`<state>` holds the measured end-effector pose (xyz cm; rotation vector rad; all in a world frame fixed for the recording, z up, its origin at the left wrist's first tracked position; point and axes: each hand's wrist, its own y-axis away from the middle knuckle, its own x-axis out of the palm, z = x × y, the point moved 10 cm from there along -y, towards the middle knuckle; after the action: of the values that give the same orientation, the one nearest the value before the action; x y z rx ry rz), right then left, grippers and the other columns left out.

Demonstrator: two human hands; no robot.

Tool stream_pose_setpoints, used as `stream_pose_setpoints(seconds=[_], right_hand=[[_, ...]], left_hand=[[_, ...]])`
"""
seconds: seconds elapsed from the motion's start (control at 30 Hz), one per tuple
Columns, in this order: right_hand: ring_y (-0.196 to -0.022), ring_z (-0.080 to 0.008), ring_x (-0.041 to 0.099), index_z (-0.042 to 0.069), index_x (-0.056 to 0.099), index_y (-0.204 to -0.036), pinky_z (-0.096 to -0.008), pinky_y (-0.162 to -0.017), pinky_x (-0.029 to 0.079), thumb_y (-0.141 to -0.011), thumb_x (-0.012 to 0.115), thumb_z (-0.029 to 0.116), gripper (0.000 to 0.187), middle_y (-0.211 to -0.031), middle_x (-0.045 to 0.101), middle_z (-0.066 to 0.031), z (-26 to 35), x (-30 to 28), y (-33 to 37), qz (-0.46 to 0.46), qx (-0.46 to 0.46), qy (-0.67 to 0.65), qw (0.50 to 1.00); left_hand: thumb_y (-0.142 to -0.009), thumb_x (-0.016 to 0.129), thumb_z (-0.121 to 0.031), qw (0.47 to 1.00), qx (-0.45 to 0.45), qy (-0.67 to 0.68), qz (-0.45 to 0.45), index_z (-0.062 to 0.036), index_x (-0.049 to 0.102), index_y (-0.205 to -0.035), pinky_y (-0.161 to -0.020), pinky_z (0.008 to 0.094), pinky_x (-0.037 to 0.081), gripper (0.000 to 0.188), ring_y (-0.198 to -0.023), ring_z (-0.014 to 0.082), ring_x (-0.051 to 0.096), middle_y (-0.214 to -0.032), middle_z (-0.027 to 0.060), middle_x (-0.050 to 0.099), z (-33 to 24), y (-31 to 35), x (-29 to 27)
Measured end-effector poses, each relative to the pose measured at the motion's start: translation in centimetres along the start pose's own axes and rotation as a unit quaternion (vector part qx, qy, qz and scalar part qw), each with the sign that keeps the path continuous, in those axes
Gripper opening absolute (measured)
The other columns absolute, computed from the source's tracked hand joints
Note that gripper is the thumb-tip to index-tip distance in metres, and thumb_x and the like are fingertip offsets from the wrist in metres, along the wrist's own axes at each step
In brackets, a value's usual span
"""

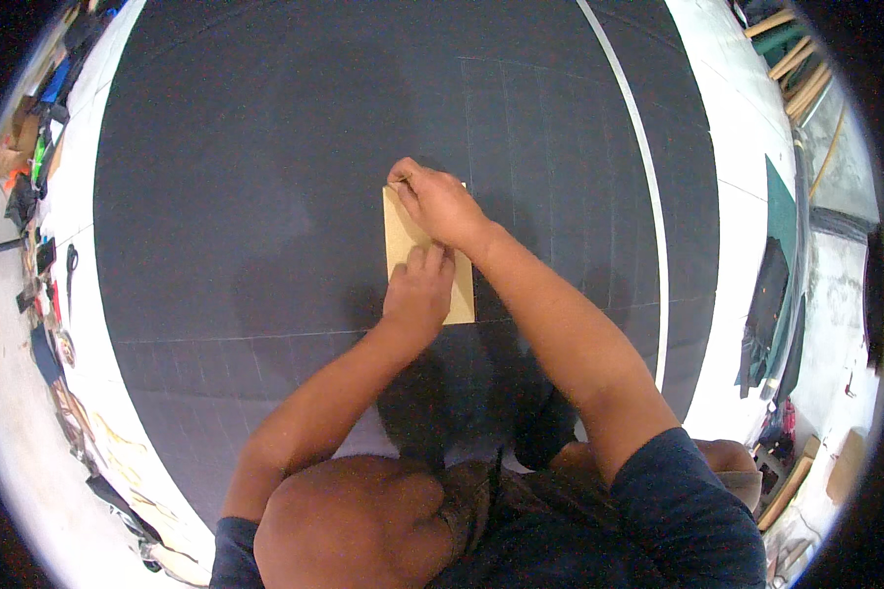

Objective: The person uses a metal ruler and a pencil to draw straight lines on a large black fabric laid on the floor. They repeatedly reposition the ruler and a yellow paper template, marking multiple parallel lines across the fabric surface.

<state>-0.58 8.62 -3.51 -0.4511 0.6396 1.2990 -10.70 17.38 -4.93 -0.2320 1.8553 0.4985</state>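
Observation:
A yellow rectangular card (400, 231), likely a template, lies flat on a large sheet of black cloth (295, 137). Over its lower middle rests my left hand (420, 293), fingers spread down onto the card and holding it against the cloth. My right hand (440, 204) is at the card's far edge, with thumb and fingers pinched together near its upper left corner. Whatever is in that pinch is too small to make out. Thin pale lines (506, 128) run over the cloth to the right of the card, and another crosses it nearer me.
A long white strip (662, 265), like a ruler, lies along the cloth's right side. The white table (732, 147) shows beyond both cloth edges. Black scissors (71, 270) and assorted tools line the left edge. Dark folded material (764, 314) and wooden sticks (801, 74) are at right.

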Motion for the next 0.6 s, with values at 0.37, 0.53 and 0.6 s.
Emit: stream_pose_setpoints(seconds=[0.37,0.53,0.6], right_hand=[[-0.094,-0.0373,0.074,0.006,0.058,-0.113,-0.0457,-0.082,0.057,-0.105,0.059,0.019,0.016,-0.102,0.074,-0.0182,-5.6,-6.0,4.6,-0.084,0.070,-0.014,0.994],[-0.092,-0.0286,0.078,0.005,0.055,-0.115,-0.0426,-0.079,0.059,-0.108,0.055,0.020,0.017,-0.100,0.075,-0.0162,-8.0,-5.9,5.3,-0.084,0.128,-0.032,0.988],[-0.092,-0.0272,0.079,0.004,0.054,-0.115,-0.0418,-0.079,0.060,-0.109,0.054,0.021,0.017,-0.099,0.075,-0.0158,-8.1,-5.7,5.3,-0.093,0.132,-0.038,0.986]], left_hand=[[-0.073,0.090,-0.021,0.997,-0.002,0.009,0.070,-0.0008,0.039,-0.153,-0.112,0.0475,0.049,0.097,-0.144,0.0411,0.043,-0.154,0.0247,0.041,0.5,-1.5,0.2],[-0.066,0.095,-0.021,0.992,-0.010,0.029,0.122,0.0002,0.032,-0.158,-0.103,0.0462,0.057,0.114,-0.136,0.0391,0.048,-0.154,0.0221,0.039,0.2,-2.5,-0.6],[-0.065,0.095,-0.019,0.990,-0.020,0.019,0.141,0.0003,0.033,-0.158,-0.100,0.0455,0.059,0.114,-0.136,0.0382,0.049,-0.160,0.0195,0.035,0.2,-2.8,-0.6]])
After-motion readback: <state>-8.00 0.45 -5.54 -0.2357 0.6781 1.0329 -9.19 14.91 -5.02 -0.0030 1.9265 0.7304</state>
